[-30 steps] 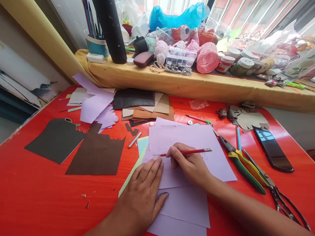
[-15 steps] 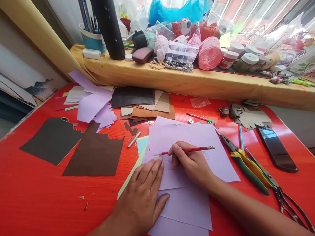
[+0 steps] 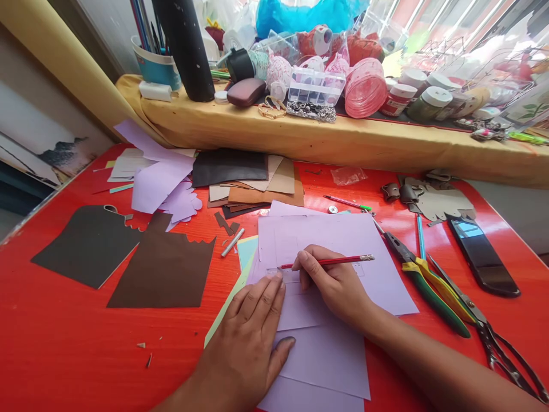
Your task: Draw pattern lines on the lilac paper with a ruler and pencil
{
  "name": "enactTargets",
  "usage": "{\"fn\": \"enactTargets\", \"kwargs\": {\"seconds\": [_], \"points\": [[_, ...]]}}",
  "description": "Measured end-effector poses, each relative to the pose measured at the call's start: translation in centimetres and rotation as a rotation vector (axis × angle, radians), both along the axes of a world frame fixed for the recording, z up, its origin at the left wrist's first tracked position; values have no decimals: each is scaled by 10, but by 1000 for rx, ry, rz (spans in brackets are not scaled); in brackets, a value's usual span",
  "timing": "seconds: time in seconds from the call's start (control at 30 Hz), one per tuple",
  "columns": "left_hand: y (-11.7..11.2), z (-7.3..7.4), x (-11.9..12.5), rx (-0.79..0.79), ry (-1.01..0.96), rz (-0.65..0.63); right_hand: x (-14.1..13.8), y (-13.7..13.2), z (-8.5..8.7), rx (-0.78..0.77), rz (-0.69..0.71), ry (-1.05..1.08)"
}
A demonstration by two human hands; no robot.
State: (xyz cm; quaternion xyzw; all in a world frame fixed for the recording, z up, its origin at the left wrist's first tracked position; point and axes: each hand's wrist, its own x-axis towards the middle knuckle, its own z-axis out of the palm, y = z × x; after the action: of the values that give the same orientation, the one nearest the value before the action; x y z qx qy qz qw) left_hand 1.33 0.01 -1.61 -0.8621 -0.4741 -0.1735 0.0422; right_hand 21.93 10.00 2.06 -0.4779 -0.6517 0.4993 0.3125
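Head view, left to right: one dark grey sheet; one brown sheet; one left hand, flat, gripping nothing, on overlapping lilac papers, number unclear; one right hand gripping one red pencil, its point just beside the left fingertips, over the papers; one pliers; one phone; one scissors. Containers: one tub, slender tools upright inside; one clear compartment box, contents indistinct. Surface: red table, below a cloth-covered ledge and window.

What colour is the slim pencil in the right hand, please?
The slim pencil has a red shaft, shown best in the head view.
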Motion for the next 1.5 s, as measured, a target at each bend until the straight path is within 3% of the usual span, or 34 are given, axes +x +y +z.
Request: {"fn": "enactTargets", "kwargs": {"seconds": [0.8,1.5], "points": [[0,1,-1,-9,33,-18,33,4,12,39,8,-122],[1,0,-4,-11,39,-40,41,2,7,-15,-64,-50]]}}
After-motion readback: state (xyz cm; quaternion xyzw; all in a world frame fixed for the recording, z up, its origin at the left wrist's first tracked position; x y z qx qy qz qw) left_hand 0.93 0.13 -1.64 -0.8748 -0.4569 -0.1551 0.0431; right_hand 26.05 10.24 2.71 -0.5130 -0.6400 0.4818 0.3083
